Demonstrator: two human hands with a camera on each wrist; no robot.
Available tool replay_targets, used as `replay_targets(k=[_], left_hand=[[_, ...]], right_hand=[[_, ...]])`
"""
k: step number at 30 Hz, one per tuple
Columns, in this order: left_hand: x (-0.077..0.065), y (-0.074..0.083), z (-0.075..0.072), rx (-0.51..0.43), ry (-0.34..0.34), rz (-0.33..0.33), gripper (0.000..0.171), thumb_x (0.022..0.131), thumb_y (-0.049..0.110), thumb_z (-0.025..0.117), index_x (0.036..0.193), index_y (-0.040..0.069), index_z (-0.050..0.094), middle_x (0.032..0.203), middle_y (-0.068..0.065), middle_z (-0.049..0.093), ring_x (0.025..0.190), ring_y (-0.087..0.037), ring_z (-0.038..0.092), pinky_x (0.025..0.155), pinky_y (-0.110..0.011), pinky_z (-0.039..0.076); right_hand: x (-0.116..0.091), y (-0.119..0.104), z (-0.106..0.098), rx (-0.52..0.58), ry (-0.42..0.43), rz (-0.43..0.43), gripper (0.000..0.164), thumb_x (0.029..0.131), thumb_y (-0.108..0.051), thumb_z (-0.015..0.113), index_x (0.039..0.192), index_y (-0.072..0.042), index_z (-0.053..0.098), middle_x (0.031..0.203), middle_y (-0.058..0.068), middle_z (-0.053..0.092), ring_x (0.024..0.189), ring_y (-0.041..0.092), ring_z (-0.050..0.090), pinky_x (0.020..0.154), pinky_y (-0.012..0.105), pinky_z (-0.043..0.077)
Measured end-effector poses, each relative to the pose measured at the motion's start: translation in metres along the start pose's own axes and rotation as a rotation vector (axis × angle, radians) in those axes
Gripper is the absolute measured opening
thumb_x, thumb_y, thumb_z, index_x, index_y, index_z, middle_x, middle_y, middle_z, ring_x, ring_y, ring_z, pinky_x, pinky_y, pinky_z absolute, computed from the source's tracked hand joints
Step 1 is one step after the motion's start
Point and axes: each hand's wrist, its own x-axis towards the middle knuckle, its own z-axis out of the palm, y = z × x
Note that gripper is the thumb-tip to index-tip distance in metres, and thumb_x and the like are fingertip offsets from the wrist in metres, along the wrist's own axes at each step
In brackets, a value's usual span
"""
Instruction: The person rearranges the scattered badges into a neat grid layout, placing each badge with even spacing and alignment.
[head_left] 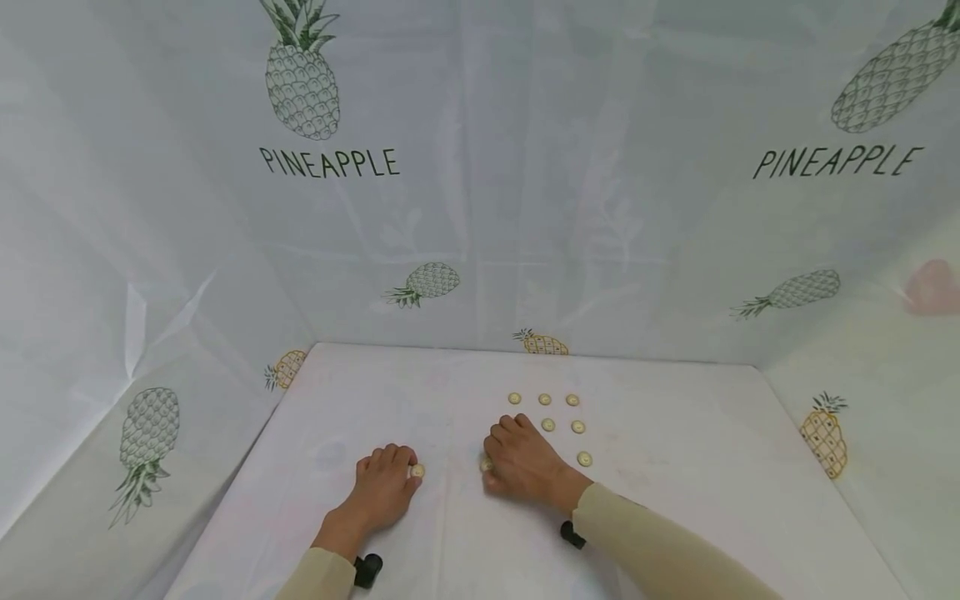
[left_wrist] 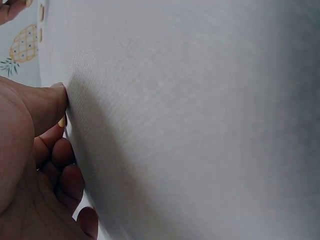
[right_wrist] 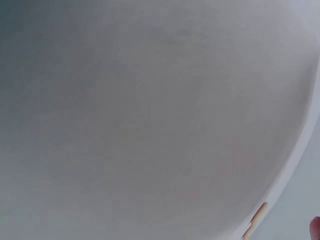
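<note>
My left hand [head_left: 384, 490] rests low over the white-covered table and pinches a small round cream disc [head_left: 417, 471] between thumb and index finger. In the left wrist view, a sliver of that disc [left_wrist: 62, 121] shows beneath the thumb, and the other fingers are curled. To the right, my right hand [head_left: 523, 467] holds a similar disc [head_left: 486, 463] at its left side, mostly covered by the fingers. Only a fingertip [right_wrist: 315, 228] of the right hand enters the right wrist view, so its grip is hidden there.
Beyond and right of the right hand lie several matching discs: a back row of three with its middle disc [head_left: 544, 399], two in front, and a single disc [head_left: 585, 458] nearest. Pineapple-printed sheeting [head_left: 555, 225] walls the table [head_left: 675, 467] at the back and sides.
</note>
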Motion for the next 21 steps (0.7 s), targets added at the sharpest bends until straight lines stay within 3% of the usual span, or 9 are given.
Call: replay_targets(k=[11, 21], left_hand=[[0.001, -0.002, 0.002, -0.004, -0.023, -0.015, 0.02, 0.102, 0.022, 0.071, 0.114, 0.015, 0.057, 0.107, -0.001, 0.054, 0.101, -0.023, 0.048, 0.103, -0.06, 0.036], [0.002, -0.006, 0.003, 0.004, -0.022, -0.005, 0.022, 0.102, 0.023, 0.071, 0.115, 0.015, 0.056, 0.106, 0.0, 0.053, 0.101, -0.023, 0.047, 0.101, -0.059, 0.036]], right_hand=[[-0.032, 0.02, -0.005, 0.079, 0.008, 0.088, 0.021, 0.088, -0.038, 0.068, 0.089, -0.017, 0.065, 0.089, -0.004, 0.057, 0.089, 0.019, 0.048, 0.087, 0.038, 0.04], [-0.067, 0.057, -0.009, 0.112, 0.01, 0.157, 0.022, 0.087, -0.036, 0.075, 0.095, -0.017, 0.068, 0.094, -0.005, 0.06, 0.091, 0.018, 0.048, 0.089, 0.04, 0.039]])
